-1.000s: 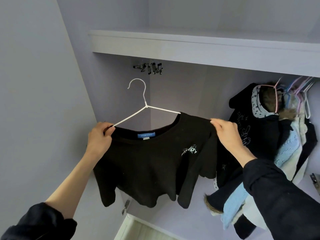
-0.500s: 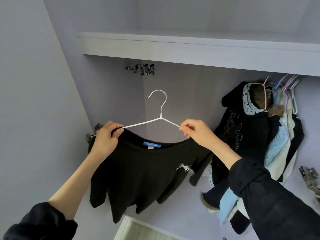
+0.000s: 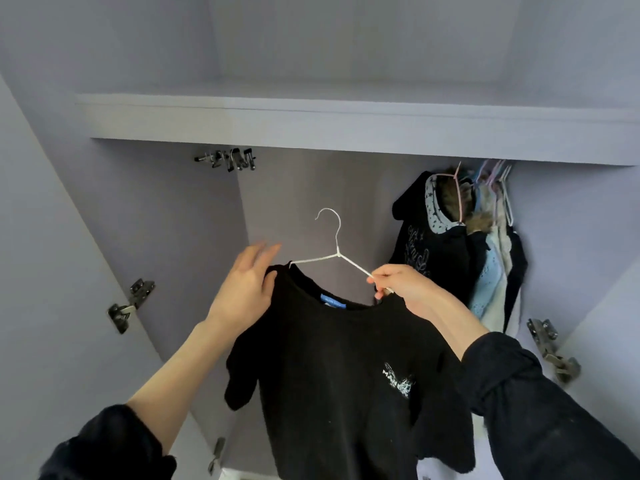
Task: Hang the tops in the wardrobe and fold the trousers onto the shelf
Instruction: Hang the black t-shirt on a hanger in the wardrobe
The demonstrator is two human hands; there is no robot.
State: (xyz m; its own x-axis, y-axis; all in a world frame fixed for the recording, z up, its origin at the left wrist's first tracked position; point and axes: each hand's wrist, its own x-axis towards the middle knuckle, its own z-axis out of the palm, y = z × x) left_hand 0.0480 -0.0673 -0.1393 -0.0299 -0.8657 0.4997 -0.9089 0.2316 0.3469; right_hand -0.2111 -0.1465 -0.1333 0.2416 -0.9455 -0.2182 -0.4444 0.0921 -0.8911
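Right hand [image 3: 403,285] pinching white hanger [image 3: 332,252] arm; left hand [image 3: 247,284], fingers straight, resting on black top [image 3: 346,368] shoulder. Top hanging mid-wardrobe, below shelf [image 3: 346,128]; hung clothes [image 3: 460,251] at 2 o'clock.

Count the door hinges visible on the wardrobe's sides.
3. One hinge on the left side at mid height, a second lower on the left, and one on the right side. Others may lie out of frame.
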